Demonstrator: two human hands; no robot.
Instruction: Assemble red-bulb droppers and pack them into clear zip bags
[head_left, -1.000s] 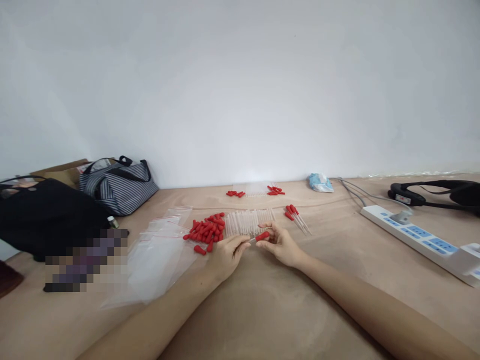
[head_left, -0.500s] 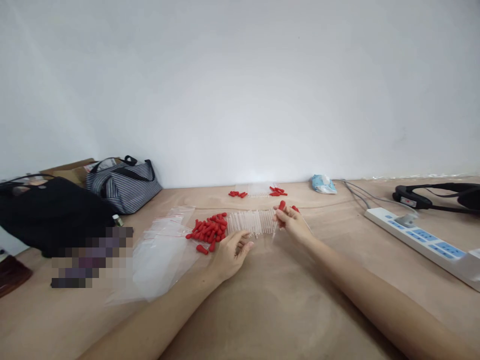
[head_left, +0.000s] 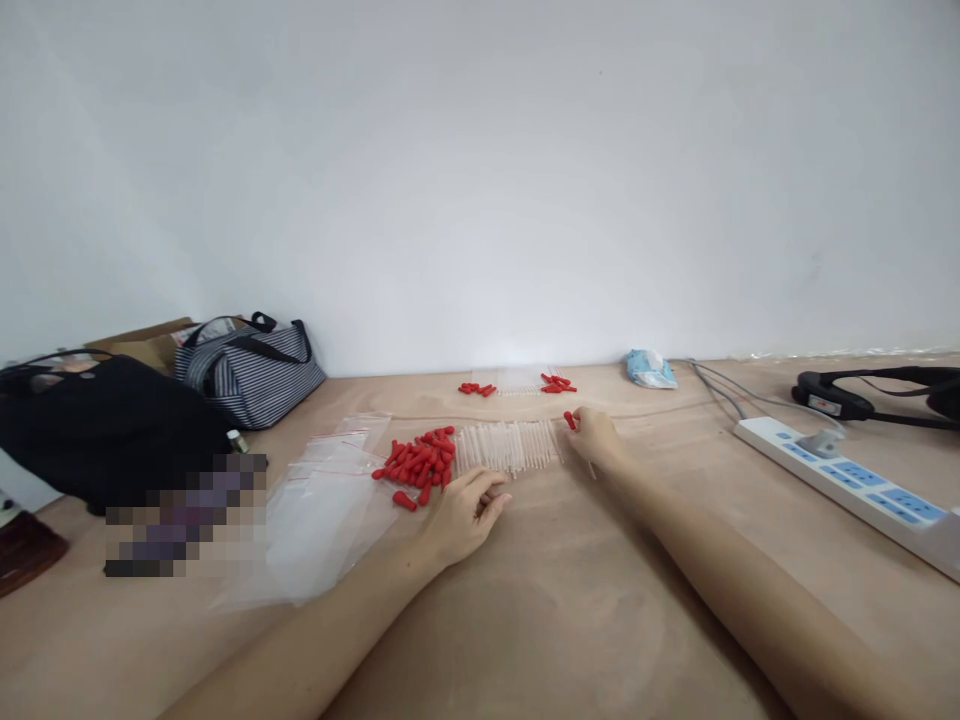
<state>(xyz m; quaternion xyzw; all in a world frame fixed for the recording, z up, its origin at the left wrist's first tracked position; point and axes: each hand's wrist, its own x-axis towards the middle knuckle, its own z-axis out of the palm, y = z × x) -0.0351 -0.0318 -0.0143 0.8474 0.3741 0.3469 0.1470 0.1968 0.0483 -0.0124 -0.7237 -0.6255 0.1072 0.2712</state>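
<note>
My right hand (head_left: 598,440) is closed around a dropper with a red rubber bulb (head_left: 570,420), low over the table at the right end of a row of clear thin tubes (head_left: 506,446). The bulb pokes out at the fingertips, and a bit of tube shows below the hand; the rest is hidden. My left hand (head_left: 469,515) rests on the table in front of the row, fingers loosely curled and thumb apart, with nothing in it. Just beyond its wrist lies a heap of red rubber bulbs (head_left: 420,462).
Clear zip bags (head_left: 319,530) lie at left, near a black bag (head_left: 112,430) and a striped bag (head_left: 259,370). More red-bulbed droppers (head_left: 556,383) lie by the wall. A blue tissue pack (head_left: 649,369), a power strip (head_left: 847,485) and a black headset (head_left: 832,395) are at right.
My right hand has moved slightly right and down with the dropper, which was held upright and now slants, bulb away from me. My left hand has barely moved.
</note>
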